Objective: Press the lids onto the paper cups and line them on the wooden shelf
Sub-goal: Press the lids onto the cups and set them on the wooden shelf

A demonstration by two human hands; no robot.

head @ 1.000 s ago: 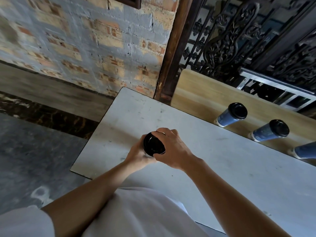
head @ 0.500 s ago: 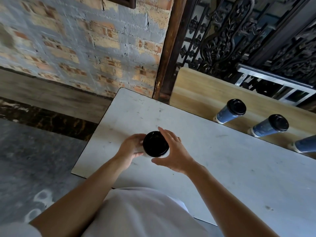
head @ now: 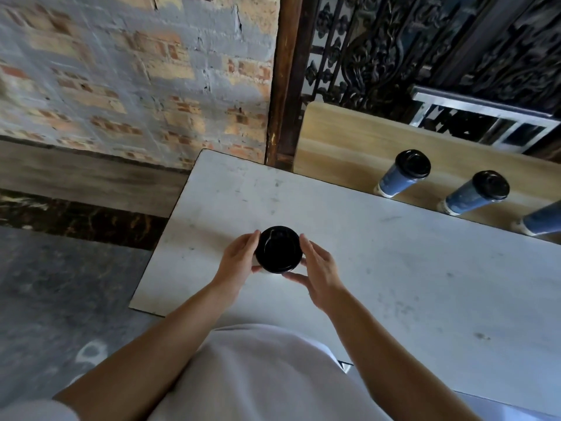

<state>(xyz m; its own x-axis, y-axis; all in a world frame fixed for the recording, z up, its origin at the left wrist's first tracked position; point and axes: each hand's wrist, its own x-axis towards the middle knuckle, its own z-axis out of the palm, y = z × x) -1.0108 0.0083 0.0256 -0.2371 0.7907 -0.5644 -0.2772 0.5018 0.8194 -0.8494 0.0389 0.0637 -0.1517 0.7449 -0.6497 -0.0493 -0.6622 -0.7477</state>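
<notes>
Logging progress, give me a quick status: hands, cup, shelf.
Left hand and right hand flank lidded cup on white table. Three cups on wooden shelf. Path clear.

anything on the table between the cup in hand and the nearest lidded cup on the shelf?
Nothing. In the head view, only bare white table separates the held cup from the shelf cup.

Lid (head: 278, 250) between hands: glossy black. Table (head: 394, 268) under hands: white, grey scuffs. Shelf (head: 349, 141) beyond right hand: light wood grain. Cups (head: 394, 180) there: blue, white bases, black lids. Wall (head: 121, 71) beyond left hand: red-tan brick, grey-washed. Shirt (head: 258, 375): white.
</notes>
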